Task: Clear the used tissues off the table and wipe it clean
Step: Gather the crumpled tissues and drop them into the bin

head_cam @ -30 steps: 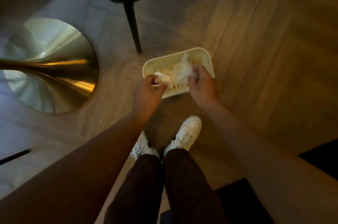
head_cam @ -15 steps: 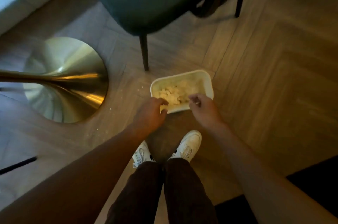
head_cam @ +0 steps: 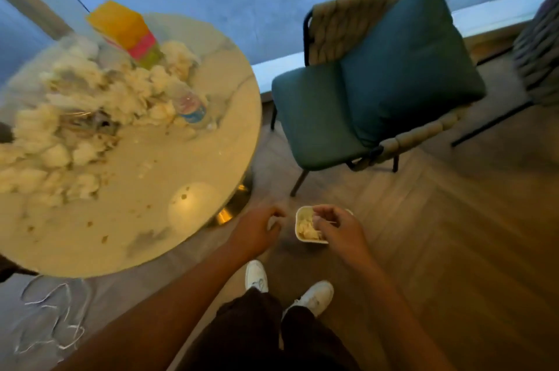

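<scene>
A round pale table [head_cam: 193, 195] at the left carries a heap of crumpled white used tissues [head_cam: 75, 116], with crumbs scattered over its near part. On the floor stands a small white bin [head_cam: 299, 219] with tissues in it. My left hand [head_cam: 257, 230] hangs above the floor just left of the bin, fingers loosely curled and holding nothing. My right hand [head_cam: 338, 227] hovers over the bin and hides its right side, fingers loosely bent and empty.
A yellow and pink box [head_cam: 127, 31] and a plastic bottle [head_cam: 190, 104] lie among the tissues. A teal chair [head_cam: 317, 116] with a cushion [head_cam: 408, 62] stands behind the bin. A white cable [head_cam: 54, 319] lies on the floor at left. My white shoes [head_cam: 257, 275] are near the bin.
The tissues held in both hands dropped into the bin and both hands lifted away empty. The view rose from the floor, bringing the table top and chair into sight.
</scene>
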Demonstrator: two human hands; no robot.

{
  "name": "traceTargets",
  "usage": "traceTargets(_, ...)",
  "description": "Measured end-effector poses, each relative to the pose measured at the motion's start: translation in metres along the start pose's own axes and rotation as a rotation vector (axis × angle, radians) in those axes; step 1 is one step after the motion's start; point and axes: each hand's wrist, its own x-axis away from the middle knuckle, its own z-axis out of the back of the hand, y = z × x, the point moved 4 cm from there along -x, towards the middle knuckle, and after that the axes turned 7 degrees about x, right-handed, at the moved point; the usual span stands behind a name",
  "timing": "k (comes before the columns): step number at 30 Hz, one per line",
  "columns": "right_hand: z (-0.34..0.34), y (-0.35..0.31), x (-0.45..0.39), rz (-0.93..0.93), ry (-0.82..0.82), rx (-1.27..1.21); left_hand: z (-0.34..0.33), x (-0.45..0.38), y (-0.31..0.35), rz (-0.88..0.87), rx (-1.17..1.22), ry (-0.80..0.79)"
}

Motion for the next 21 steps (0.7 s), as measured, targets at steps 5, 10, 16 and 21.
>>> traceTargets(5, -0.029, -0.036, 0.028, 0.076, -0.075, 0.046, 0.035, 0.052, -0.017, 0.103, 0.195, 0.201)
traceTargets(10, -0.07, -0.065, 0.043, 0.131, -0.132, 0.098, 0.068, 0.097, -0.042, 0.088, 0.256, 0.324)
traceTargets(16, -0.138, -0.101, 0.051, 0.138, -0.129, 0.093, 0.126, 0.128, -0.095, 0.117, 0.335, 0.404)
traceTargets(21, -0.21, -0.122, 0.059, 0.083, -0.121, 0.019, 0.187, 0.145, -0.157, 0.1, 0.302, 0.441)
